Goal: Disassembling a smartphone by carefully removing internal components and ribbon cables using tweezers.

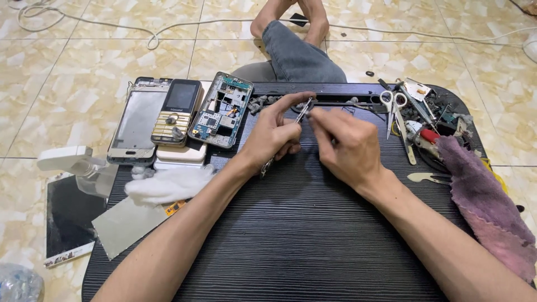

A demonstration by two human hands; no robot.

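Both my hands meet over the middle of a black ribbed work mat (302, 235). My left hand (274, 134) grips metal tweezers (304, 112), whose tips point up toward the far edge. My right hand (347, 142) has its fingertips pinched together right at the tweezers' tip; whatever tiny part sits between them is too small to see. An opened phone with its circuit board exposed (221, 111) lies just left of my left hand.
A keypad phone (177, 112), a phone frame (137, 120) and white cases lie at the left. White cotton (168, 184), a grey sheet and a spray bottle (78, 168) sit nearer. Scissors (391, 109), tools and a purple cloth (486, 207) crowd the right. My own jeans-clad legs rest beyond the mat.
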